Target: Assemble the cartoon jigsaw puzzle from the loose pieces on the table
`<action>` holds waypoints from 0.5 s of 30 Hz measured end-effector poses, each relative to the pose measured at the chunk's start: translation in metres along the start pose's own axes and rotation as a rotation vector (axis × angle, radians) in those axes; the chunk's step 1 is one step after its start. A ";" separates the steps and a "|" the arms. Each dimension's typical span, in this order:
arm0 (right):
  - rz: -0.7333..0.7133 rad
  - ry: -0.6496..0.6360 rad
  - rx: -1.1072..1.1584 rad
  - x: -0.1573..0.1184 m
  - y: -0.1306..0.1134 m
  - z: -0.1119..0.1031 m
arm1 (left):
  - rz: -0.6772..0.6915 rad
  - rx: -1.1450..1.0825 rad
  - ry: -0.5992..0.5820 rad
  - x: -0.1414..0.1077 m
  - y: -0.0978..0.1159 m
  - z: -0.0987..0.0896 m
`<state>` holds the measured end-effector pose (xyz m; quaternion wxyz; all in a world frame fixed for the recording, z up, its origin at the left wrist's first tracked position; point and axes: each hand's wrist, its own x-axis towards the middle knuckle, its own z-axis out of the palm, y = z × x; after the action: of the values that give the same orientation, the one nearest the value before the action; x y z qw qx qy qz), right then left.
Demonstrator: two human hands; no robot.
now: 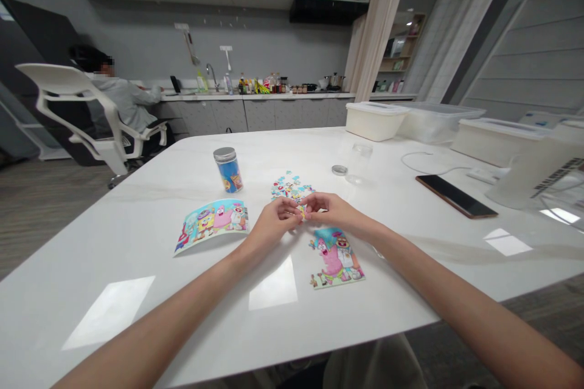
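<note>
My left hand (279,216) and my right hand (325,208) meet over the table, fingers pinched around small yellowish jigsaw puzzle pieces (302,211). Fingers partly cover those pieces, so their exact shape is hidden. Just beyond lies a heap of loose puzzle pieces (292,185). Nearer to me, below the right hand, is a joined section of puzzle (335,258) showing a pink starfish character and a figure in white; its left edge is jagged. Left of my left hand lies a curled picture sheet (214,222) with the same cartoon characters.
A blue jar with a silver lid (228,169) stands behind the sheet. At the right are a clear jar (360,161), a metal lid (339,169), a phone (456,196), a cable and lidded boxes (376,120). A person (123,100) sits at the far left.
</note>
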<state>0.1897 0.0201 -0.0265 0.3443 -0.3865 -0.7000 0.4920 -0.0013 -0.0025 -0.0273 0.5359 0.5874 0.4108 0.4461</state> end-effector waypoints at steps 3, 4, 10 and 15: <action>0.005 0.000 0.024 0.000 0.001 0.000 | -0.007 -0.002 -0.002 0.000 0.001 0.000; 0.007 0.001 0.030 0.000 0.001 0.001 | -0.008 -0.002 -0.004 0.000 0.001 0.000; 0.031 -0.020 0.050 -0.001 0.000 0.003 | 0.010 0.009 0.016 -0.002 0.004 0.002; 0.024 -0.014 0.089 0.000 0.000 0.003 | -0.016 0.014 0.031 -0.001 0.005 0.002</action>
<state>0.1872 0.0188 -0.0278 0.3502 -0.3759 -0.6750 0.5295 0.0007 -0.0041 -0.0227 0.5290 0.5809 0.4266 0.4480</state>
